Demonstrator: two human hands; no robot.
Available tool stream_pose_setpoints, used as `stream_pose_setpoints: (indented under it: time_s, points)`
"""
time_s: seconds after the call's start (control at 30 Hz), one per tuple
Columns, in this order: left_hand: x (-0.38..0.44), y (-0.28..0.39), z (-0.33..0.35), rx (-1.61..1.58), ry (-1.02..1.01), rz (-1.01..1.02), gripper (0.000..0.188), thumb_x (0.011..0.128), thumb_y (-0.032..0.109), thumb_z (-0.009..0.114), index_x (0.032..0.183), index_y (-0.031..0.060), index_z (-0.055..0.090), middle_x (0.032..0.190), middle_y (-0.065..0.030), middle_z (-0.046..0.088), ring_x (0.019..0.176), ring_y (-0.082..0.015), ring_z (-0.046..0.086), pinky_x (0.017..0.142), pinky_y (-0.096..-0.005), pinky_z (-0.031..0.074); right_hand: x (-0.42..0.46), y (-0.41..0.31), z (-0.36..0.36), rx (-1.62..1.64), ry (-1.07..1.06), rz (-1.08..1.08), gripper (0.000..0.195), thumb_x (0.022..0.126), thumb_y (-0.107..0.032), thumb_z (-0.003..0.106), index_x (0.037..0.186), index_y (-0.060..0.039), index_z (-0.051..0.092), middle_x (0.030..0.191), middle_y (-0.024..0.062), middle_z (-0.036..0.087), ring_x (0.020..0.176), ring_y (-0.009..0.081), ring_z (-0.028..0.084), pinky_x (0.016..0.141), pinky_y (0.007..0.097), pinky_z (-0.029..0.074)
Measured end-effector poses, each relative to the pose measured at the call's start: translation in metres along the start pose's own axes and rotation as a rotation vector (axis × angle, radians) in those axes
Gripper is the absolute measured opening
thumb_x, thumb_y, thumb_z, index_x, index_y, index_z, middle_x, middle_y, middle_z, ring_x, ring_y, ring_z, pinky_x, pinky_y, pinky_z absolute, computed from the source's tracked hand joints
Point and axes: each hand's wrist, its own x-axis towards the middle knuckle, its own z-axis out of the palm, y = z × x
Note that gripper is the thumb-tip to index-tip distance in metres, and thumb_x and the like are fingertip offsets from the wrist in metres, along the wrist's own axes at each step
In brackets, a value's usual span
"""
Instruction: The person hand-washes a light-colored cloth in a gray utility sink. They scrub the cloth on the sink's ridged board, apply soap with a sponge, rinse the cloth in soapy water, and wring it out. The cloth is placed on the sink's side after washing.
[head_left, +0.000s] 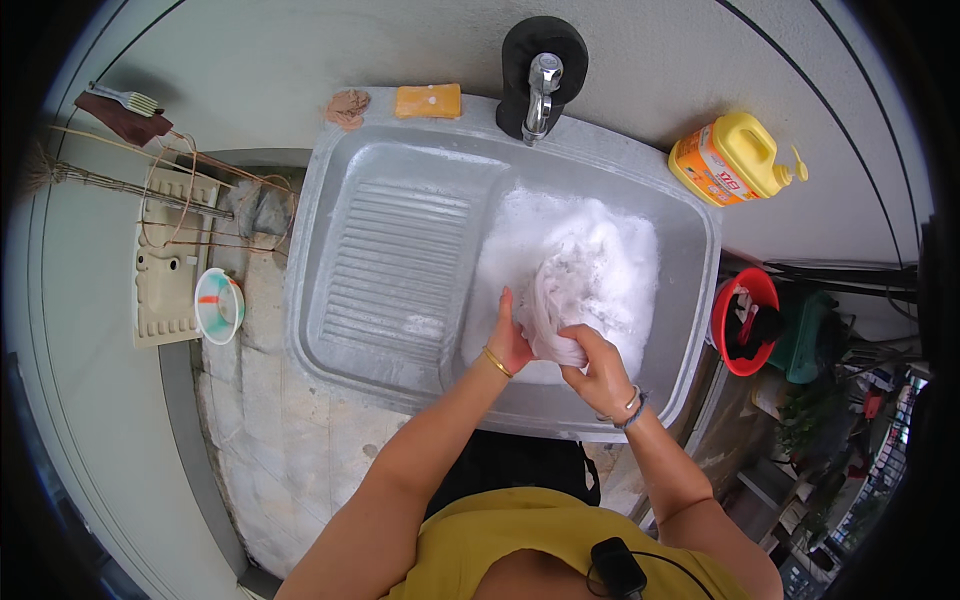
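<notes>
A wet white cloth (553, 311) is bunched over the foamy basin of a grey laundry sink (686, 300). My right hand (602, 375) grips its near end between thumb and fingers. My left hand (512, 337) is at the cloth's left side, thumb pointing up and away from it; the other fingers are partly hidden under the cloth. The far part of the cloth runs into thick white suds (600, 225), where its extent is hidden. Left of the basin lies the sink's ribbed washboard (397, 262).
Behind the basin stands a chrome faucet (541, 97). On the back ledge rest an orange soap bar (427, 101) and a crumpled brown cloth (347, 109). A yellow detergent jug (727, 159) stands at back right. A red bucket (769, 289) holds clothes; a white-rimmed bucket (220, 306) is at left.
</notes>
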Motion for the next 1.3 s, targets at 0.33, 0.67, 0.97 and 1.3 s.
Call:
stream_pose_setpoints:
  time_s: [0.33, 0.67, 0.97, 1.3]
  points:
    - [-0.114, 0.034, 0.077, 0.091, -0.014, 0.116, 0.037, 0.095, 0.022, 0.044, 0.125, 0.0, 0.049, 0.123, -0.0124, 0.055, 0.11, -0.0203, 0.056, 0.094, -0.0357, 0.047, 0.028, -0.05, -0.004, 0.811, 0.292, -0.03, 0.08, 0.077, -0.013, 0.071, 0.142, -0.0125, 0.024, 0.123, 0.0109, 0.045, 0.112, 0.0222, 0.05, 0.094, 0.0374, 0.045]
    - [-0.185, 0.141, 0.02, 0.049, -0.12, -0.044, 0.047, 0.096, 0.038, 0.041, 0.134, 0.0096, 0.042, 0.133, -0.008, 0.048, 0.12, -0.021, 0.049, 0.102, -0.038, 0.04, 0.101, -0.068, 0.134, 1.313, -0.263, 0.19, 0.047, 0.084, -0.028, 0.064, 0.121, -0.0025, 0.05, 0.111, 0.01, 0.06, 0.102, 0.0252, 0.058, 0.09, 0.0376, 0.048]
    - [-0.244, 0.129, -0.014, -0.474, -0.383, 0.345, 0.067, 0.088, 0.064, 0.032, 0.138, 0.0182, 0.036, 0.139, -0.01, 0.038, 0.126, -0.0272, 0.039, 0.102, -0.0496, 0.034, 0.09, -0.181, 0.163, -0.093, 0.12, -1.125, 0.025, 0.066, -0.015, 0.073, 0.086, -0.0055, 0.062, 0.093, 0.0075, 0.06, 0.09, 0.0274, 0.058, 0.079, 0.0381, 0.048]
    - [-0.221, 0.167, 0.037, 0.586, 0.139, 1.146, 0.054, 0.068, 0.009, 0.064, 0.119, 0.0027, 0.05, 0.118, -0.0123, 0.055, 0.111, -0.0272, 0.053, 0.097, -0.0393, 0.042, 0.129, -0.16, 0.187, 1.362, 0.259, 0.331, 0.03, 0.088, -0.02, 0.056, 0.113, -0.0033, 0.052, 0.105, 0.0108, 0.06, 0.091, 0.0208, 0.06, 0.075, 0.0364, 0.051]
